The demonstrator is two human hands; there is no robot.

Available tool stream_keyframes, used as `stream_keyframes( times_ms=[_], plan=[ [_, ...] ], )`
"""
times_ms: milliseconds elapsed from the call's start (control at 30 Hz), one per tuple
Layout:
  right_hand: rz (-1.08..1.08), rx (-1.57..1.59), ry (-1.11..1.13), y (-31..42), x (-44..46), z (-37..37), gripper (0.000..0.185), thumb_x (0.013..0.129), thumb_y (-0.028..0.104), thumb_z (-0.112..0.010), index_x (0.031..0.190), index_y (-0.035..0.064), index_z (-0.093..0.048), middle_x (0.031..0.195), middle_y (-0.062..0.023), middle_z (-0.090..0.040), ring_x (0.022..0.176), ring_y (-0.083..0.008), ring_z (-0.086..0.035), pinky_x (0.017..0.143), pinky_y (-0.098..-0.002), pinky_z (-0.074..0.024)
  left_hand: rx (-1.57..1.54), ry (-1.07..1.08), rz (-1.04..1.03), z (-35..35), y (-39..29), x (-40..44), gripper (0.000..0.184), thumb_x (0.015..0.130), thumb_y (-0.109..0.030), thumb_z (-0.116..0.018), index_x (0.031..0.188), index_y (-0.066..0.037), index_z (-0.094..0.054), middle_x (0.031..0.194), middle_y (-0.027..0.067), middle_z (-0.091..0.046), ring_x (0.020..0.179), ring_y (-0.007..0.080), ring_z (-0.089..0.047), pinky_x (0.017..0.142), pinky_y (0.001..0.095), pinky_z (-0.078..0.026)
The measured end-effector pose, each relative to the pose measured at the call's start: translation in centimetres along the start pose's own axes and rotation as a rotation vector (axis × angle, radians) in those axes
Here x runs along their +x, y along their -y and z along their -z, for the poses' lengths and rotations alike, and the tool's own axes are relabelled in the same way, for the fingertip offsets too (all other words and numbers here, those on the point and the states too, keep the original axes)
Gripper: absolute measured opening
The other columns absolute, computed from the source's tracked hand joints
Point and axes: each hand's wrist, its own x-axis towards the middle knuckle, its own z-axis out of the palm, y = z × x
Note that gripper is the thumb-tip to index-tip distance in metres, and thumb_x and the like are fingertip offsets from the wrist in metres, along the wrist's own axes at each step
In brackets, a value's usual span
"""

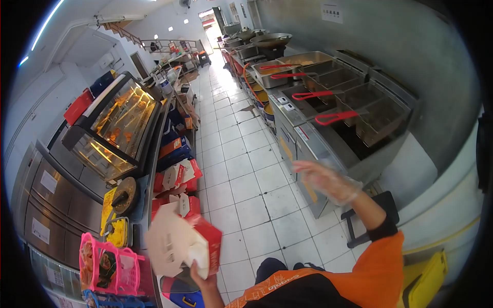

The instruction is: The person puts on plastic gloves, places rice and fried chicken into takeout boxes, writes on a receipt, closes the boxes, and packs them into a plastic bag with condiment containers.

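My left hand (203,281) grips the near edge of a red and white cardboard food box (213,238), thumb at the rim. Its pale printed lid (169,241) stands open to the left, and a white bundle (197,255) shows inside. My right hand (328,182), in a clear plastic glove, is raised over the aisle near the front of the fryer (334,154). Its fingers stretch to the left, slightly blurred, with nothing visible in them.
On the left counter are a lit food warmer (120,128), a stone mortar (126,195), a tray of yellow food (118,233) and a pink basket (110,267). More red boxes (192,174) sit below. Red-handled fryer baskets (336,118) line the right. A black stool (385,210) stands nearby.
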Motion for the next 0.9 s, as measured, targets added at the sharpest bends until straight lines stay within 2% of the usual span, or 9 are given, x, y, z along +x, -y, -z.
stream_keyframes(
  times_ms=[100, 300, 400, 533, 633, 667, 733, 800, 900],
  plan=[
    [0.146, -0.834, 0.371, -0.4, 11.4, 3.4, 0.058, 0.098, 0.047, -0.039, 0.145, 0.0127, -0.034, 0.146, -0.0152, -0.037, 0.127, -0.0265, -0.043, 0.107, -0.0403, -0.034, 0.117, -0.058, -0.095, 0.9, 0.0, 3.8, 0.055, 0.086, -0.028, -0.058, 0.132, -0.003, -0.042, 0.125, 0.0155, -0.054, 0.114, 0.0287, -0.055, 0.096, 0.0447, -0.047],
    [0.605, -1.309, -0.126, -1.2, 33.1, 14.9, 0.053, 0.093, 0.049, -0.046, 0.133, 0.0149, -0.05, 0.134, -0.0156, -0.05, 0.123, -0.0311, -0.048, 0.103, -0.0407, -0.0384, -0.155, -0.142, 0.014, 5.5, -0.7, 17.6, 0.074, 0.085, -0.021, -0.065, 0.147, -0.011, -0.025, 0.145, 0.0167, -0.031, 0.127, 0.0314, -0.04, 0.107, 0.0479, -0.033],
    [0.592, -1.285, -0.179, -4.8, 43.8, 22.7, 0.051, 0.093, 0.05, -0.046, 0.13, 0.0146, -0.052, 0.136, -0.0154, -0.048, 0.125, -0.0306, -0.046, 0.105, -0.0413, -0.0368, 0.937, -0.458, -0.301, 3.9, 2.5, 26.6, 0.06, 0.089, -0.019, -0.059, 0.142, -0.008, -0.034, 0.137, 0.0188, -0.04, 0.123, 0.0299, -0.043, 0.104, 0.043, -0.037],
    [0.374, -1.315, -0.412, -16.4, 53.5, 29.8, 0.05, 0.095, 0.049, -0.045, 0.132, 0.0159, -0.048, 0.134, -0.0142, -0.049, 0.123, -0.0292, -0.047, 0.105, -0.0413, -0.0369, 0.061, -0.103, -0.132, -10.1, 5.8, 44.0, 0.058, 0.085, -0.029, -0.059, 0.135, -0.005, -0.04, 0.125, 0.0121, -0.055, 0.111, 0.0285, -0.056, 0.091, 0.0454, -0.047],
    [-0.048, -1.19, -0.342, -27.3, 54.2, 31.7, 0.053, 0.093, 0.049, -0.045, 0.134, 0.0153, -0.047, 0.137, -0.0145, -0.046, 0.124, -0.0302, -0.047, 0.105, -0.0438, -0.0357, 0.221, 0.022, 0.065, -19.4, 8.1, 54.0, 0.058, 0.084, -0.028, -0.058, 0.134, -0.004, -0.042, 0.126, 0.0137, -0.053, 0.117, 0.0302, -0.052, 0.098, 0.0437, -0.043],
    [-0.47, -1.077, -0.118, -31.5, 54.0, 31.5, 0.053, 0.089, 0.051, -0.05, 0.127, 0.0154, -0.055, 0.134, -0.0155, -0.049, 0.128, -0.0312, -0.043, 0.108, -0.042, -0.0299, 0.259, 0.059, 0.078, -21.4, 9.3, 56.3, 0.059, 0.084, -0.028, -0.058, 0.135, -0.003, -0.041, 0.127, 0.0142, -0.053, 0.118, 0.0304, -0.051, 0.098, 0.0435, -0.043],
    [-0.123, -1.283, -0.217, -39.4, 52.4, 33.0, 0.054, 0.087, 0.049, -0.053, 0.13, 0.0171, -0.052, 0.132, -0.0167, -0.052, 0.122, -0.0315, -0.05, 0.111, -0.043, -0.0261, 0.327, 0.179, 0.078, -26.4, 12.1, 62.9, 0.061, 0.084, -0.028, -0.056, 0.136, -0.001, -0.039, 0.128, 0.0152, -0.051, 0.119, 0.0309, -0.05, 0.099, 0.0431, -0.042],
    [-0.347, -0.923, 0.054, -35.9, 56.5, 37.6, 0.054, 0.087, 0.049, -0.053, 0.131, 0.017, -0.051, 0.135, -0.0166, -0.05, 0.125, -0.0299, -0.047, 0.111, -0.041, -0.0271, 0.284, 0.304, 0.16, -29.3, 15.2, 67.8, 0.063, 0.083, -0.029, -0.056, 0.135, 0.001, -0.039, 0.13, 0.0157, -0.05, 0.12, 0.0318, -0.049, 0.101, 0.0451, -0.041],
    [0.095, -1.212, -0.52, -39.4, 57.0, 41.3, 0.04, 0.093, 0.035, -0.051, 0.125, 0.0115, -0.055, 0.113, -0.0152, -0.063, 0.108, -0.0347, -0.059, 0.093, -0.0399, -0.0476, 0.325, 0.137, 0.251, -34.1, 20.4, 71.2, 0.068, 0.078, -0.034, -0.06, 0.135, -0.001, -0.041, 0.129, 0.0147, -0.051, 0.119, 0.0335, -0.05, 0.1, 0.0475, -0.042]
  ],
)
